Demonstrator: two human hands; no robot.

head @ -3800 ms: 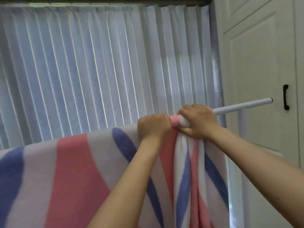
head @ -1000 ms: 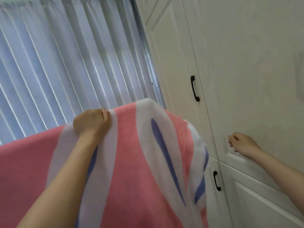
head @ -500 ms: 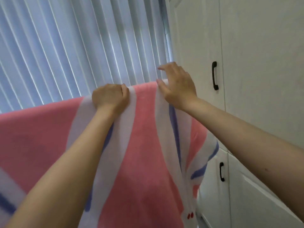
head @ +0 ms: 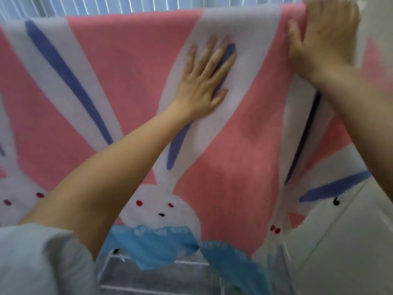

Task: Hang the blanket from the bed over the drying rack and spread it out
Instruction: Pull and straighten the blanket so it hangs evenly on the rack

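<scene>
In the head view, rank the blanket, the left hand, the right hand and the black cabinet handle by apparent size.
1. blanket, covering most of the frame.
2-3. left hand and right hand: alike; the right is blurred and nearer, so unranked.
4. black cabinet handle, mostly hidden.

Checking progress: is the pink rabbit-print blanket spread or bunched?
Mostly spread: pink rabbit-print blanket hangs flat under left hand; folds remain below right hand.

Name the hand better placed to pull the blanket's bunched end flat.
Probably the right hand: it sits at the top edge of the blanket, directly above the folds hanging at that end. The left hand lies flat, fingers spread, on the already smooth middle panel.
</scene>
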